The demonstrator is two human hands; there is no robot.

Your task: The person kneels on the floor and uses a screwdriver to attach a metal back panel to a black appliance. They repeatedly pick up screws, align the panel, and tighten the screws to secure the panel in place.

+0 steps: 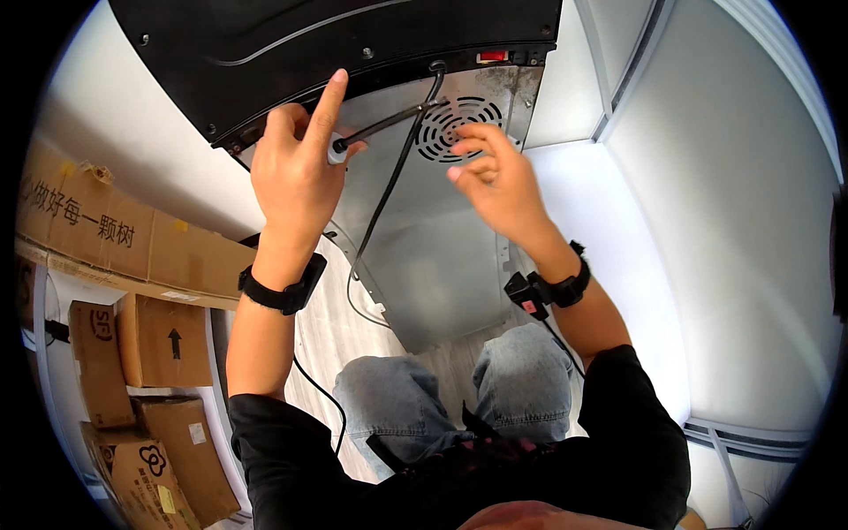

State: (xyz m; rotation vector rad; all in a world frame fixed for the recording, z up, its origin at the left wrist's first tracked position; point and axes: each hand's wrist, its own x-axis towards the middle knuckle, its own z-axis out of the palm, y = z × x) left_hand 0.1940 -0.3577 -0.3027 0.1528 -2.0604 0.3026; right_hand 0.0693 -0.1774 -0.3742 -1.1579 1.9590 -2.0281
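Observation:
My left hand (300, 163) is closed around the pale handle of what looks like a screwdriver (385, 125); its index finger points up along a black panel (344, 40). The tool's dark shaft slants up to the right, across a black power cable (397, 168). This cable comes out under the panel and hangs in front of a bare metal panel (424, 230). In front of the round slotted vent (433, 146) my right hand (502, 181) is raised, thumb and fingers bent but apart, with nothing visible in it. The exact tip of the shaft is hard to make out.
A red rocker switch (492, 56) sits at the black panel's lower right edge. Cardboard boxes (163, 340) fill a shelf at the left, with a long carton (132, 234) above them. White wall panels (707, 177) stand close on the right. Both my wrists wear black straps with thin cords.

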